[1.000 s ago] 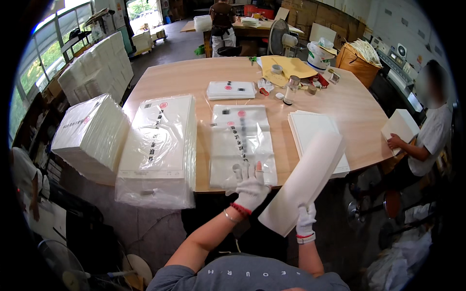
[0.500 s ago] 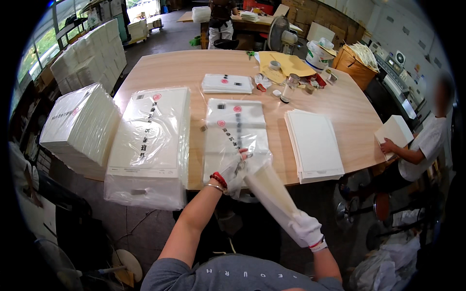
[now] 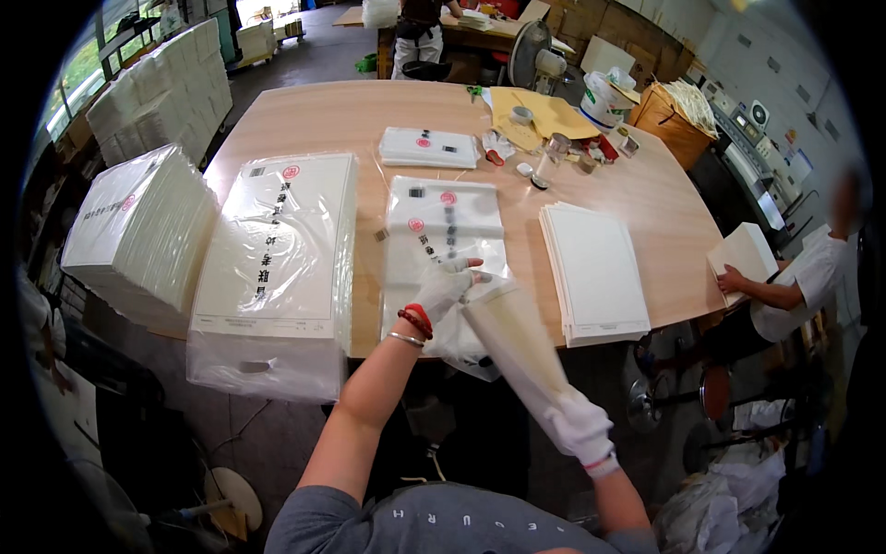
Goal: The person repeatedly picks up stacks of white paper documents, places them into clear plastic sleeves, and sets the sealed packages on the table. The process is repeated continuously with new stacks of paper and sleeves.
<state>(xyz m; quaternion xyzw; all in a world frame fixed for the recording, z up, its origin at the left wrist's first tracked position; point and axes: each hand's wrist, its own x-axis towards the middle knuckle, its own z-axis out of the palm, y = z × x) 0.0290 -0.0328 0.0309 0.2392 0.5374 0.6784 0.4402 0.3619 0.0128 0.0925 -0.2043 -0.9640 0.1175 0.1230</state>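
A curled stack of white paper sheets (image 3: 519, 346) slants from the table's near edge down to my right. My right hand (image 3: 583, 428), in a white glove, is closed round its lower end. My left hand (image 3: 445, 284), also gloved but with bare fingertips, is closed at the stack's upper end, over a printed clear plastic bag (image 3: 475, 217). It appears to pinch the bag's film; the exact grip is partly hidden. More such bags lie flat beneath, their loose film (image 3: 461, 343) hanging over the table edge. Whether the sheets are inside the film, I cannot tell.
Bagged paper piles (image 3: 277, 268) (image 3: 138, 240) stand at left, a loose white paper stack (image 3: 598, 268) at right. Farther back are folded bags (image 3: 429, 148), a glass jar (image 3: 552, 162), tape (image 3: 520, 115) and yellow paper (image 3: 554, 125). A person (image 3: 794, 277) holds paper at the right edge.
My left hand has shifted forward from the bag film at the table edge to the upper end of the paper stack. My right hand keeps its hold; the view has shifted slightly.
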